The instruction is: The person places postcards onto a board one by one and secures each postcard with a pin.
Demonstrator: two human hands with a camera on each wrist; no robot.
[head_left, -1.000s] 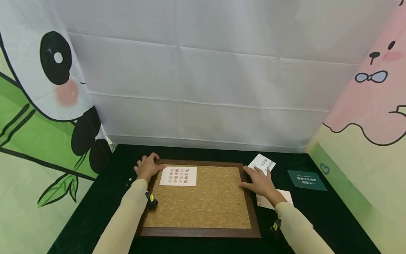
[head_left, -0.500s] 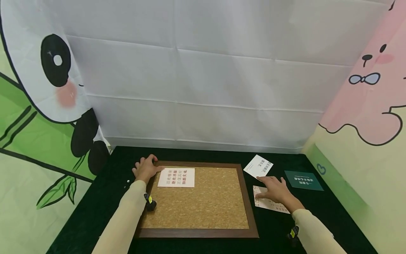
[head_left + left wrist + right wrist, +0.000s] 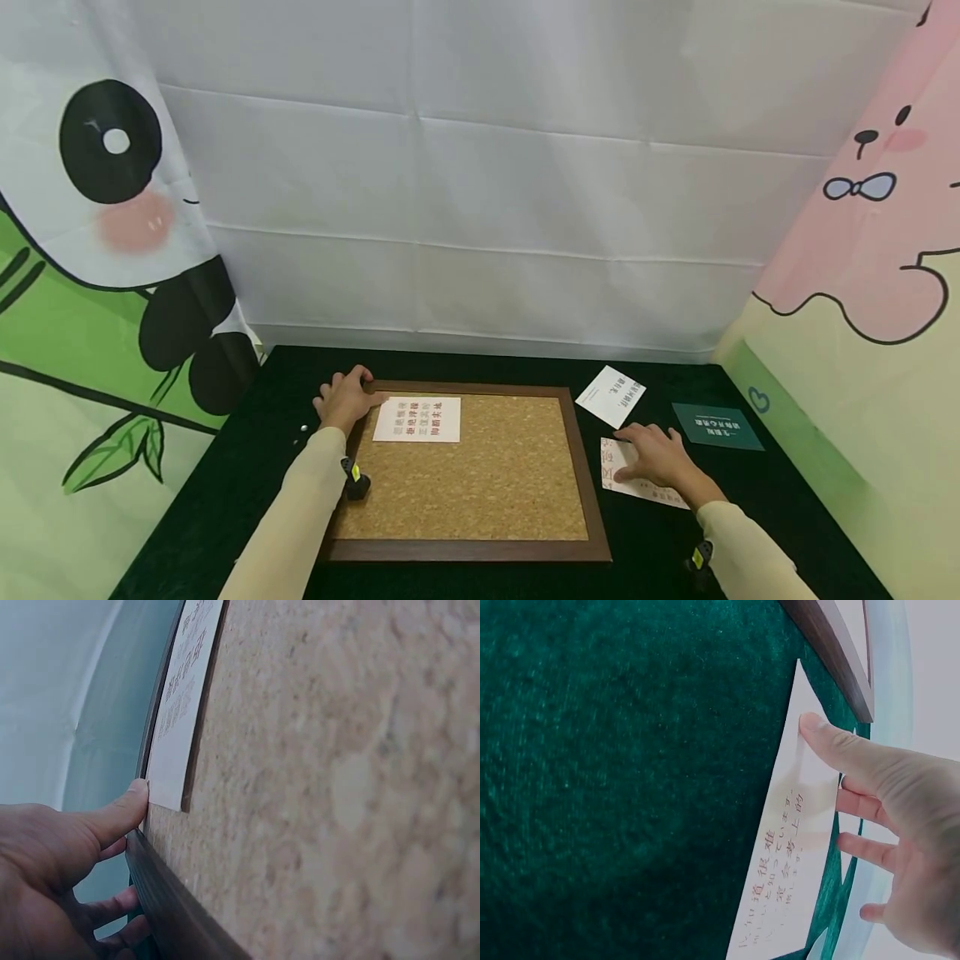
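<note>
A wood-framed cork board [image 3: 465, 492] lies on the dark green cloth, with a white card [image 3: 417, 419] of printed writing in its upper left corner. My left hand [image 3: 347, 402] holds that corner of the frame. Its thumb lies at the card's edge and its fingers are against the frame's outer side, as the left wrist view shows. To the right of the board, my right hand [image 3: 660, 457] is over a pale card with reddish writing [image 3: 780, 855]. The thumb presses on this card while fingertips meet its far edge; part of the card is covered by the hand.
A white card [image 3: 611, 396] lies tilted beyond the right hand, and a teal card [image 3: 718, 426] lies farther right. Tiny white objects [image 3: 303, 428] sit left of the board. A white curtain [image 3: 480, 283] rises behind the table, with cartoon-printed cloth on both sides.
My right hand has left the board's right edge and moved right onto the pale card, which has shifted slightly. My left hand has stayed at the board's corner.
</note>
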